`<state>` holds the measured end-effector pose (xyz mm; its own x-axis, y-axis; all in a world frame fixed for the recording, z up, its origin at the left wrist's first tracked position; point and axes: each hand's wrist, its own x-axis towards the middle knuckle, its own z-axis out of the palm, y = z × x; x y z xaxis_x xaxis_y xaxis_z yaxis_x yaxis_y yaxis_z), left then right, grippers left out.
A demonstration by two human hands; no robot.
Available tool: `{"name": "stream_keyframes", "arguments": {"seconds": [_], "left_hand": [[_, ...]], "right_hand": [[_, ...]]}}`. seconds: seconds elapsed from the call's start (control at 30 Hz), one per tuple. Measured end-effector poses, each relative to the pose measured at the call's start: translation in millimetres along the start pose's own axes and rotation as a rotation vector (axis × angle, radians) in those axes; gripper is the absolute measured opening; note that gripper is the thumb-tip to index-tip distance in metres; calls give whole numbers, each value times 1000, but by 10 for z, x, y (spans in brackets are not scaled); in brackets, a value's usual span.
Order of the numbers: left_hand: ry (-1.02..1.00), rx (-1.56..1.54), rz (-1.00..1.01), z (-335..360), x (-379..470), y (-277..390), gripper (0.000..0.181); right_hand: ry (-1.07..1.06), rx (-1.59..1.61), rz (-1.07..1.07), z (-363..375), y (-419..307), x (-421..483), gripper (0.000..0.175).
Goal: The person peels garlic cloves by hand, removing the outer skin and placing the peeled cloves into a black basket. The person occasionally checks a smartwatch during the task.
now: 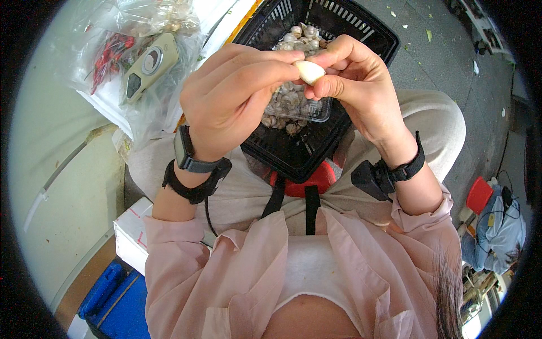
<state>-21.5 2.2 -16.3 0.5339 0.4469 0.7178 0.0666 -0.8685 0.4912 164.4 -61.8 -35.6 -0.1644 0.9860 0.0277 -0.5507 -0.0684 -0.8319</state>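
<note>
A pale, peeled-looking garlic clove (310,73) is held up between the fingertips of both hands. My right hand (366,87) pinches it between thumb and forefinger. From the other side, the fingertips of my left hand (230,91) also grip its end. Below them, a clear plastic tray (324,115) with garlic in it sits inside a black plastic basket (292,163). Garlic bulbs (298,36) show beyond my fingers, and more garlic (292,127) lies in the basket by the tray's near edge. My hands hide part of the tray.
To the left, a phone (151,65) in a beige case lies on clear plastic bags beside red chillies (112,55). A red plastic object (311,180) shows beneath the basket. A white box (133,231) stands near my left elbow. At right, a person in blue (497,231) is on the tiled floor (427,63).
</note>
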Motion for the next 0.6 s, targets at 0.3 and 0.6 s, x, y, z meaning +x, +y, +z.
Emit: {"name": "stream_keyframes", "arguments": {"seconds": [0.3,0.6], "left_hand": [[46,-40,-70,48,19,25,27],[-74,29,23,-60,67,4,25]], "right_hand": [[-3,-13,2,6,-44,1,14],[-25,-12,28,-10,-37,0,14]]}}
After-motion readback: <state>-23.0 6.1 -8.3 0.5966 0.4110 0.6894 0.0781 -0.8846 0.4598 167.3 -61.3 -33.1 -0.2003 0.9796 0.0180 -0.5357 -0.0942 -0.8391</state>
